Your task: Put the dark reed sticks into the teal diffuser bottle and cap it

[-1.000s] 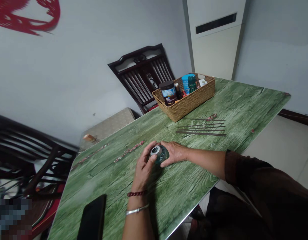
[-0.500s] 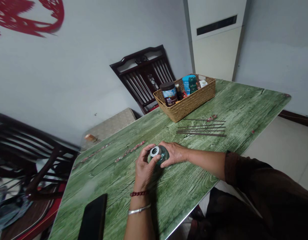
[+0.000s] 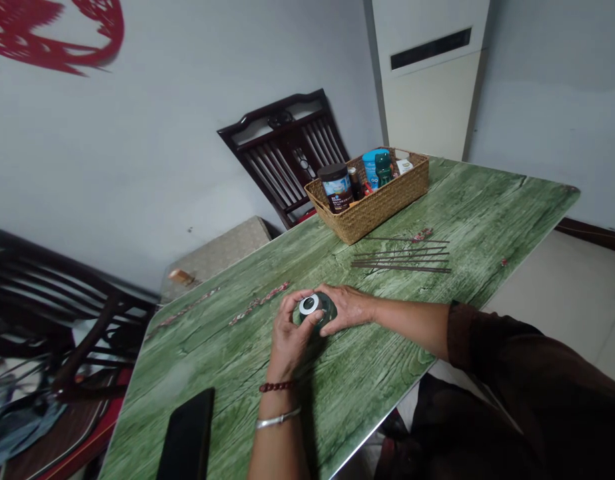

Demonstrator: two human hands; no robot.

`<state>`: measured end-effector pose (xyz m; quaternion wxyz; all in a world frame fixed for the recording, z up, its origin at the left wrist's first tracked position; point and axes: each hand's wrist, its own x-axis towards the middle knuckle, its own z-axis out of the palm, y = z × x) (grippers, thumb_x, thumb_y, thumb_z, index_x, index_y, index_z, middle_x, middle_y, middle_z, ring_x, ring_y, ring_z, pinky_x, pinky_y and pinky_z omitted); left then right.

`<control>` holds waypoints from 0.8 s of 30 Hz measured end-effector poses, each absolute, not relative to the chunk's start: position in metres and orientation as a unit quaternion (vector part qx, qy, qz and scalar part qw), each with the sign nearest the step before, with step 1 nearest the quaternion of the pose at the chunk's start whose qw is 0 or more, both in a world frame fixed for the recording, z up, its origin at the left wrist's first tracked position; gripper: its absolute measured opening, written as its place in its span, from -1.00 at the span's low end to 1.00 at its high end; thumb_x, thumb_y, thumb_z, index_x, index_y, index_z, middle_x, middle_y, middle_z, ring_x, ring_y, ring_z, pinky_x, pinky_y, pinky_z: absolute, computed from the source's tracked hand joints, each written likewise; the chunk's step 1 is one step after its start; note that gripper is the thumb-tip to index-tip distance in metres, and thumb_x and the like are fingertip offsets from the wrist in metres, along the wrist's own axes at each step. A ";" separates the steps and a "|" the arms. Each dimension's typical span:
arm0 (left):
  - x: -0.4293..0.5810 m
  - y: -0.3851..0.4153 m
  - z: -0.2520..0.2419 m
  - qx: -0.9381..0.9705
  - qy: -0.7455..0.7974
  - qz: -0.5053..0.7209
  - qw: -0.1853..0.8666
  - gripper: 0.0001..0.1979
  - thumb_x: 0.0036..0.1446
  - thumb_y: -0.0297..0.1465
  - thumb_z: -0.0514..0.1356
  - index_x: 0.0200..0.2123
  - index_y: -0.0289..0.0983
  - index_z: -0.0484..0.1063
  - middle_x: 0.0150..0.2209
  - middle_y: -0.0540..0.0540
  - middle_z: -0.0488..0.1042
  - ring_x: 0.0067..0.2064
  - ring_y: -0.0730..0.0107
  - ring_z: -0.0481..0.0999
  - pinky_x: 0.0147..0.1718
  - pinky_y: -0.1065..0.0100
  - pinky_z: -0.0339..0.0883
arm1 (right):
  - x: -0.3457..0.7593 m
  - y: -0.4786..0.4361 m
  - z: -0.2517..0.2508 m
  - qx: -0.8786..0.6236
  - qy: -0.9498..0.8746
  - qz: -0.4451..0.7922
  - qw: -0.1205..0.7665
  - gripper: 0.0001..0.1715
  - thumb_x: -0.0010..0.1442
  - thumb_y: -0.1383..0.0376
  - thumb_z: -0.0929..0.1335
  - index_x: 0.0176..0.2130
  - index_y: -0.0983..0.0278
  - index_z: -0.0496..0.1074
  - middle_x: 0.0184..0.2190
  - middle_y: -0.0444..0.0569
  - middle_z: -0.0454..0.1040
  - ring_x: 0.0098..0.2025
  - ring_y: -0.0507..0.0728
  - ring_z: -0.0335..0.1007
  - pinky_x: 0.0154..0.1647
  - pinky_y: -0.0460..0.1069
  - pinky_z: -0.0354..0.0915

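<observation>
A small dark-green glass bottle (image 3: pixel 327 311) with a silver collar round its open mouth stands between both hands over the green table. My left hand (image 3: pixel 290 328) is closed round the collar, thumb and fingers on opposite sides. From the right, my right hand (image 3: pixel 348 308) wraps the bottle's body. Beyond the hands, several thin dark sticks (image 3: pixel 402 268) lie loosely side by side on the table. A woven basket (image 3: pixel 387 212) behind them holds a brown-lidded jar (image 3: pixel 336 189), a blue tub and a green bottle.
A black phone (image 3: pixel 186 437) lies near the table's (image 3: pixel 227 373) left front part. One dark wooden chair (image 3: pixel 297 153) stands behind the table and another (image 3: pixel 102 313) at its left. A beige cabinet-like unit (image 3: pixel 430 100) is at the back.
</observation>
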<state>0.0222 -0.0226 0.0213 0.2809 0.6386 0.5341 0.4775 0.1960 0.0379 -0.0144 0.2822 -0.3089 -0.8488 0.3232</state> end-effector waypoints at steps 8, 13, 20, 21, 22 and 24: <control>0.027 -0.030 0.014 0.534 0.454 0.531 0.476 -0.41 -0.02 -0.12 0.40 0.07 -0.21 0.48 0.06 -0.23 0.53 0.05 0.09 0.53 0.06 0.11 0.36 | 0.196 0.040 -0.020 -0.320 -0.842 0.319 0.296 -0.07 -0.15 0.05 0.59 0.11 0.23 0.26 -0.07 0.01 0.51 -0.07 0.26 0.51 -0.14 0.05 0.34; 0.021 -0.027 0.013 0.576 0.474 0.534 0.399 -0.55 0.05 -0.07 0.34 -0.05 -0.19 0.50 -0.09 -0.17 0.56 -0.06 0.16 0.55 -0.03 0.16 0.40 | 0.195 0.038 -0.018 -0.323 -0.834 0.327 0.305 -0.06 -0.18 0.08 0.61 0.11 0.19 0.28 -0.07 -0.03 0.51 -0.07 0.24 0.50 -0.13 0.04 0.33; 0.024 -0.027 0.018 0.651 0.577 0.465 0.166 -0.56 -0.04 -0.18 0.39 -0.07 -0.18 0.51 -0.08 -0.14 0.54 0.01 0.05 0.49 0.09 0.03 0.27 | 0.194 0.035 -0.014 -0.334 -0.840 0.314 0.291 -0.08 -0.15 0.02 0.57 0.10 0.21 0.26 -0.12 -0.01 0.51 -0.14 0.24 0.51 -0.24 0.01 0.30; 0.025 -0.027 0.018 0.652 0.578 0.465 0.157 -0.58 0.00 -0.18 0.37 -0.06 -0.18 0.51 -0.08 -0.14 0.54 0.00 0.06 0.49 0.09 0.04 0.27 | 0.194 0.035 -0.014 -0.337 -0.840 0.310 0.290 -0.08 -0.15 0.00 0.57 0.10 0.22 0.26 -0.12 0.00 0.51 -0.14 0.25 0.51 -0.24 0.02 0.30; 0.026 -0.027 0.017 0.652 0.575 0.469 0.156 -0.58 0.02 -0.18 0.35 -0.05 -0.19 0.50 -0.07 -0.14 0.53 0.00 0.08 0.49 0.08 0.05 0.27 | 0.194 0.035 -0.014 -0.340 -0.841 0.307 0.288 -0.08 -0.14 0.00 0.57 0.10 0.22 0.26 -0.12 0.00 0.51 -0.15 0.25 0.51 -0.25 0.02 0.30; 0.029 -0.026 0.016 0.652 0.566 0.480 0.154 -0.59 0.05 -0.19 0.34 -0.04 -0.19 0.48 -0.06 -0.14 0.52 0.01 0.10 0.48 0.08 0.08 0.27 | 0.193 0.035 -0.014 -0.344 -0.842 0.302 0.285 -0.09 -0.14 -0.01 0.56 0.09 0.24 0.26 -0.12 0.02 0.51 -0.15 0.25 0.51 -0.25 0.02 0.30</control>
